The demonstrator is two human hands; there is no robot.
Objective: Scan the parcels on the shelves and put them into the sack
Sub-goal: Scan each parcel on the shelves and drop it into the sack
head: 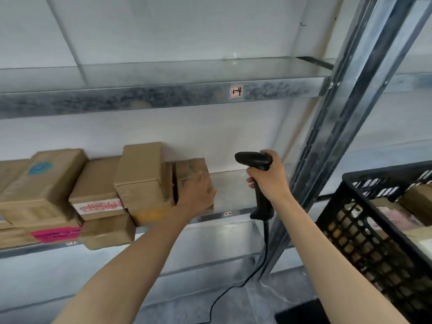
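Several brown cardboard parcels lie along the middle metal shelf [233,190]. My left hand [197,192] rests on the front of the rightmost small parcel [190,168], fingers spread over it; whether it grips the box is unclear. A taller parcel [140,169] stands just left of it. My right hand [268,176] is shut on the handle of a black corded barcode scanner [253,160], held upright to the right of the parcels with its head pointing left. No sack is in view.
A black plastic crate [364,230] holding parcels stands at the right. A steel upright [336,127] rises between crate and shelf. The upper shelf [163,94] carries a small label. More parcels [42,183] with pink and white labels are stacked at left.
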